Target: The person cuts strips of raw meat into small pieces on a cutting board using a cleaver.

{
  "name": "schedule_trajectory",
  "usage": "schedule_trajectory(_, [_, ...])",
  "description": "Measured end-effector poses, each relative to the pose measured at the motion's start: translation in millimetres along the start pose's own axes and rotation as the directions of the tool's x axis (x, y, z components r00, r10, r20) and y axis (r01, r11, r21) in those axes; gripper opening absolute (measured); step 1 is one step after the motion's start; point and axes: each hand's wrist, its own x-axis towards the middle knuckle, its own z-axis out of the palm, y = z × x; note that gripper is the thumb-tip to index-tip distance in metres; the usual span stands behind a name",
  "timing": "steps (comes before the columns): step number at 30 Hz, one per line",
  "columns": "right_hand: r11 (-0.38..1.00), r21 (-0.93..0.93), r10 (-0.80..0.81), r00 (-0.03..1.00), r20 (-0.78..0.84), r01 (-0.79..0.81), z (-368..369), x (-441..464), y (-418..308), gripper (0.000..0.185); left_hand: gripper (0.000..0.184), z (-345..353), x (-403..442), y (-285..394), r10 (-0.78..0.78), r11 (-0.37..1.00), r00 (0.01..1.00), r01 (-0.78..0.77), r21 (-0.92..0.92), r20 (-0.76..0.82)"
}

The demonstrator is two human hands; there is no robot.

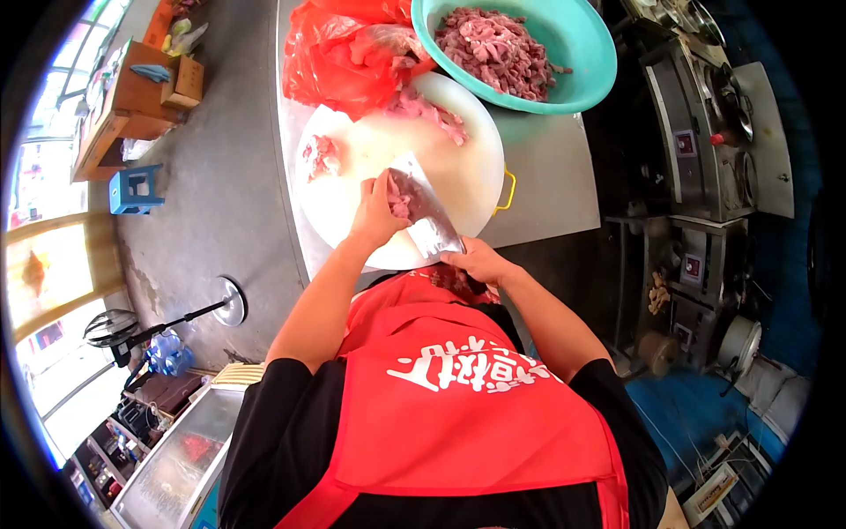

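Meat [399, 196], in pink pieces, lies near the middle of the round white cutting board [471, 189], between the left hand and a broad cleaver [432, 216]. It is judged soft, limp and slippery – light in such an amount, apt to slide or fold under pressure – and is best held from above with bent fingers, tips tucked back from the blade. The left hand [377, 212] closes on it, fingers on the far side and thumb on the near side; whether the meat touches the steel cannot be told. The right hand [476, 261] grips the cleaver at its near end, by the board's near edge, its handle hidden by the hand. The cleaver is probably stiff and fairly heavy, with the handle the sound place to hold. Toward the board's left edge sits a separate lump of meat [321, 157]; toward its far edge, paler strips [432, 116] lie beside a red plastic bag [326, 57]. A turquoise basin [592, 72], heaped with cut meat [498, 55], stands beyond the board's far right edge. A yellow handle [508, 189] projects at the board's right edge, above the metal table [555, 189].
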Motion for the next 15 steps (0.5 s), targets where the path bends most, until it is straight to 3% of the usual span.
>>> schedule_trajectory(4, [0.991, -0.133, -0.022, 1.000, -0.020, 0.019, -0.7, -16.2, -27.3, 0.024, 0.096, 10.9, 4.3, -5.1, 0.065, 0.998, 0.986, -0.065, 0.004, -0.152])
schedule_trajectory(5, [0.982, -0.176, -0.086, 0.992, -0.091, 0.069, -0.8, -27.3, -38.4, 0.027, 0.084, 16.1, 9.2, 8.1, 0.089, 0.996, 0.964, -0.093, -0.005, -0.251])
schedule_trajectory(6, [0.969, -0.220, -0.148, 0.976, -0.159, 0.111, -3.2, -34.2, -45.2, 0.030, 0.084, 12.9, 18.2, 29.6, 0.105, 0.994, 0.963, -0.109, -0.003, -0.249])
schedule_trajectory(8, [0.935, -0.325, -0.228, 0.944, -0.239, 0.144, -15.7, -41.6, -59.6, 0.033, 0.073, -1.2, 44.6, 79.8, 0.296, 0.932, 0.851, -0.357, -0.063, -0.434])
schedule_trajectory(10, [0.920, -0.329, -0.342, 0.850, -0.401, 0.215, -24.2, -68.4, -101.3, 0.034, 0.064, -23.3, 74.6, 143.0, 0.347, 0.874, 0.776, -0.471, -0.118, -0.527])
schedule_trajectory(12, [0.903, -0.335, -0.409, 0.778, -0.478, 0.268, -27.3, -87.0, -136.5, 0.030, 0.062, -40.3, 119.4, 194.0, 0.508, 0.780, 0.571, -0.623, 0.063, -0.644])
schedule_trajectory(14, [0.920, -0.150, -0.369, 0.669, -0.645, 0.362, -26.9, -93.6, -153.6, 0.024, 0.056, -43.1, 176.6, 237.9, 0.511, 0.725, 0.448, -0.683, 0.088, -0.733])
schedule_trajectory(15, [0.907, -0.117, -0.373, 0.640, -0.672, 0.405, -20.8, -100.9, -162.9, 0.019, 0.056, -45.2, 199.9, 242.6, 0.516, 0.723, 0.452, -0.685, 0.087, -0.728])
